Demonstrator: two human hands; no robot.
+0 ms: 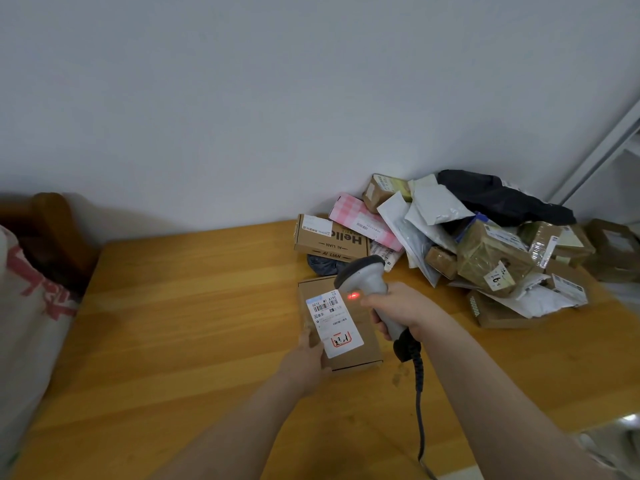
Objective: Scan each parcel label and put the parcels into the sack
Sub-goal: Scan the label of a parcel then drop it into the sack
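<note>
Wooden table (173, 323), sack (27, 306) cut off left; left hand (308, 355) pinching parcel (360, 351), right hand (401, 310) curled round scanner (363, 275).

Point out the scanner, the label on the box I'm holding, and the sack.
scanner (365, 280), head view, its grey head.
label (334, 322), head view, middle of the white sticker.
sack (34, 323), head view, its white side.

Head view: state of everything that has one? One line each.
flat parcel: label side up, not in the sack.
label: face up, below the scanner head.
scanner: red light on, pointed down at the label.
left hand: grips the flat parcel's near-left edge.
right hand: grips the scanner handle.
parcel pile: heaped on the table, far right.
sack: at the table's left edge; mouth not visible.
</note>
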